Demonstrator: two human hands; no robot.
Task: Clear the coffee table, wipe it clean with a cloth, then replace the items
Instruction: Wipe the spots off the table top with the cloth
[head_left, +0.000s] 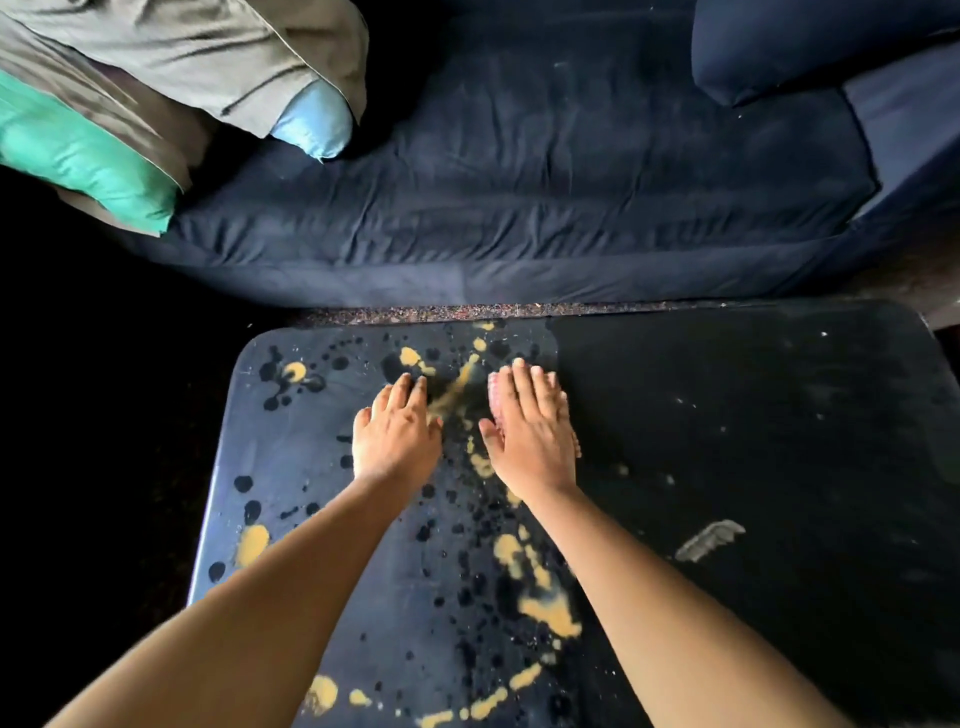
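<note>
A person is leaning over a dark coffee table (291, 467), both bare forearms reaching away from the camera across its top. The left hand (397, 434) is lying flat and open, palm down, fingers together and pointing toward the far edge. The right hand (530, 431) is also lying flat with fingers extended, pressing down on a pink cloth (496, 400) that is showing only as a ribbed strip along the hand's left side and a sliver at its right; the cloth's visible long axis is running near to far, in line with the fingers. The cloth is sitting in the far middle of the table, just short of the far edge.

The table's long axis is running left to right, with rounded corners at the far left and far right. Its left half is catching bluish light and is spotted with yellow splatters (550, 613) and dark droplets (252, 512); a smeared yellowish streak (452, 395) is lying between the two hands. The right half is sitting in shadow, carrying pale specks and a grey smudge (709, 540), with wide bare surface right of the right hand.

Beyond the far edge, a narrow strip of speckled carpet (441, 313) is separating the table from a navy sofa (519, 182). A green pillow (88, 156), a light blue pillow (311, 122) and an olive blanket (208, 52) are piled at the sofa's left end, a dark cushion (805, 47) at its right.
</note>
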